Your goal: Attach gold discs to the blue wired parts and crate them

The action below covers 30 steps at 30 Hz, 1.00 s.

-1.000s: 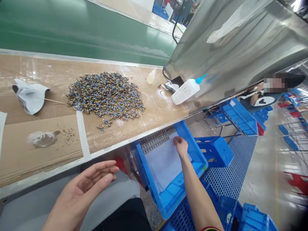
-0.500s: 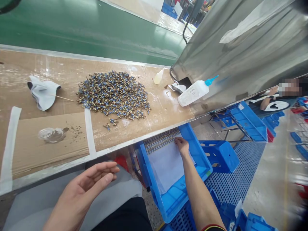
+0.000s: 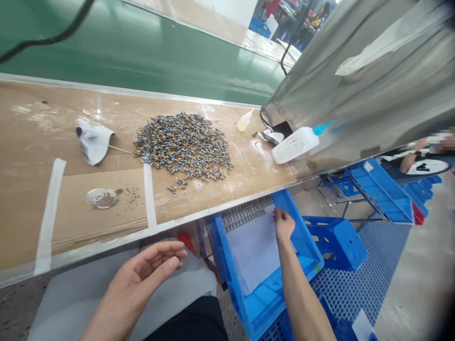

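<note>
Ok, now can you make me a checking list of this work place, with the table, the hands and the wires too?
Surface: brown tabletop with white tape strips and dark spots.
Job's things: pile of small blue-and-gold parts; rows of parts on a white sheet in a blue bin.
Clutter: crumpled cloth, thin stick, clear dish, small bottle, white bottle with blue tip.
Left hand: half open, nothing seen in it.
Right hand: at the bin, beside the rows; can't tell if it holds anything.
Cables: black cable by the metal panel; dark cable, top left.
Surroundings: green surface, blue stool, another person.
</note>
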Each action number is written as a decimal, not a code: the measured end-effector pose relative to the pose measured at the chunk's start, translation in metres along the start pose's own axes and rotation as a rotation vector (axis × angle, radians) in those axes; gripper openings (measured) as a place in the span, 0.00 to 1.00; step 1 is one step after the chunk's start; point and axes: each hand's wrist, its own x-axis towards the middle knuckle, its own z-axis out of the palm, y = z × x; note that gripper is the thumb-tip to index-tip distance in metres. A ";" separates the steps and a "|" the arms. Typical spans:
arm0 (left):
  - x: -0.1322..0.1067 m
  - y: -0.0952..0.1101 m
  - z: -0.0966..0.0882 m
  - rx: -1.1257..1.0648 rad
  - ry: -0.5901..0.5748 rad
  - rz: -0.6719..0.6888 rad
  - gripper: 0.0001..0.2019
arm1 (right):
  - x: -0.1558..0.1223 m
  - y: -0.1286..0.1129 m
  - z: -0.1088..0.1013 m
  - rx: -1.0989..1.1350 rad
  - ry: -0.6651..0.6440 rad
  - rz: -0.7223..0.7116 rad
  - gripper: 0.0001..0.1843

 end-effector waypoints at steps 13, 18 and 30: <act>-0.013 0.009 -0.008 -0.091 -0.072 0.104 0.19 | -0.120 -0.300 0.076 0.159 -0.757 -0.880 0.11; -0.027 -0.003 -0.037 -0.146 0.055 0.121 0.20 | -0.144 -0.319 0.103 -0.041 -0.786 -1.019 0.10; -0.082 0.000 -0.117 -0.101 0.292 0.258 0.16 | -0.157 -0.335 0.106 -0.336 -0.786 -1.006 0.11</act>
